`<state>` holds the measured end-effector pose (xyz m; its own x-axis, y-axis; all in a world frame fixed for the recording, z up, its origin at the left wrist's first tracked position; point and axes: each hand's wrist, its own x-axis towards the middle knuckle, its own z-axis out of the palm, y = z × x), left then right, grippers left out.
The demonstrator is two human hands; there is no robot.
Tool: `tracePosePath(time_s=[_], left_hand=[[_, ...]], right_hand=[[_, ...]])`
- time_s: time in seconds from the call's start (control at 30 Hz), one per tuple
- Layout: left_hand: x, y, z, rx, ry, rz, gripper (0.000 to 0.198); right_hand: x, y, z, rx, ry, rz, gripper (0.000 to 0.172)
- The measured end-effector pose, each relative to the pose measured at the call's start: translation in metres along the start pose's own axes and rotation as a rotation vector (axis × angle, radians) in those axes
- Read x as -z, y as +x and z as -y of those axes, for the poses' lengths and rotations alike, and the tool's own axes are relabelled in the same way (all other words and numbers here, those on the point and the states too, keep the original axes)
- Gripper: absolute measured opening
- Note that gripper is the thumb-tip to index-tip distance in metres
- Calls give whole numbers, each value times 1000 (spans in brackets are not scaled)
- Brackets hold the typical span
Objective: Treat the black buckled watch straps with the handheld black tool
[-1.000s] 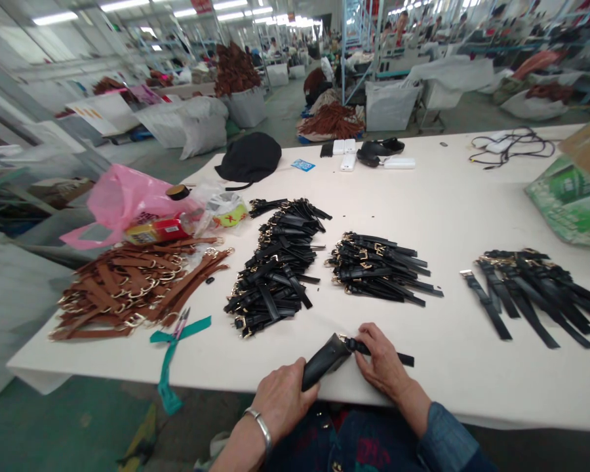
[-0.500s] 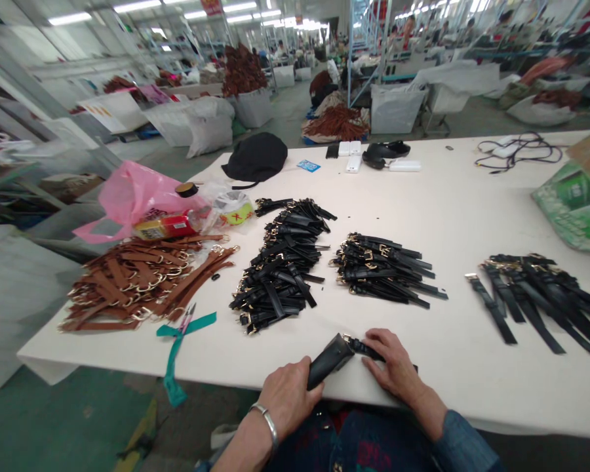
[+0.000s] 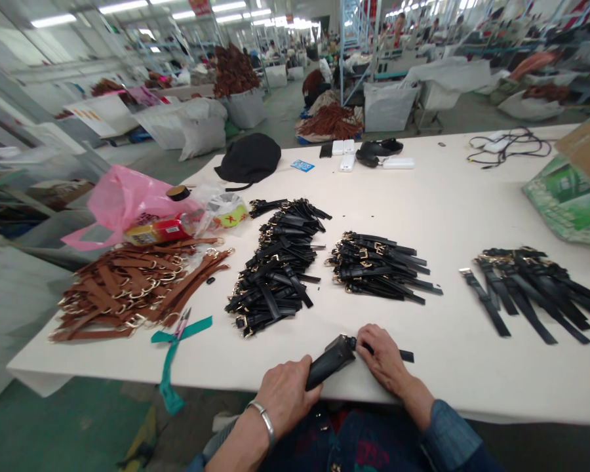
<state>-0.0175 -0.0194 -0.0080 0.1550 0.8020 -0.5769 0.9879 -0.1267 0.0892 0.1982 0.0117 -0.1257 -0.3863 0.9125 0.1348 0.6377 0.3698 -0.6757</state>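
Note:
My left hand [image 3: 286, 388] is wrapped round a thick black hand-held tool [image 3: 330, 362] whose kind I cannot make out. Its wide end points away to the right, close to a short black buckle strap [image 3: 406, 356]. That strap lies on the table under my right hand [image 3: 379, 357], whose fingers are closed on it near the buckle end; the tail sticks out to the right. Beyond my hands are a long heap of black straps [image 3: 280, 262] and a smaller pile of black straps [image 3: 381, 265], both with gold buckles.
More black straps [image 3: 535, 288] fan out at the right. At the left lie brown straps [image 3: 128, 282], a pink bag [image 3: 122, 200] and scissors [image 3: 183, 322] with teal ribbon [image 3: 166, 373]. A black cap [image 3: 250, 159] and a green bag [image 3: 570, 196] stand farther back.
My right hand's fingers have drawn together over the buckle end of the strap, nearer the tool. More of the strap's tail shows. The view has shifted slightly.

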Motion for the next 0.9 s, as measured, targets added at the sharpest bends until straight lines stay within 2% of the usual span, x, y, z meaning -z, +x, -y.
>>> tracePosePath(time_s=[0.2, 0.33, 0.63, 0.9], left_hand=[[4, 9, 3, -59, 117, -25, 29], [8, 15, 5, -83, 148, -27, 30], [18, 15, 3, -158, 182, -21, 26], [11, 13, -1, -164, 166, -46, 26]], right_hand=[[3, 3, 6, -11, -59, 55, 11], [5, 4, 8, -26, -6, 78, 14], [-6, 5, 0, -77, 22, -44, 18], [-10, 4, -4, -94, -20, -72, 17]])
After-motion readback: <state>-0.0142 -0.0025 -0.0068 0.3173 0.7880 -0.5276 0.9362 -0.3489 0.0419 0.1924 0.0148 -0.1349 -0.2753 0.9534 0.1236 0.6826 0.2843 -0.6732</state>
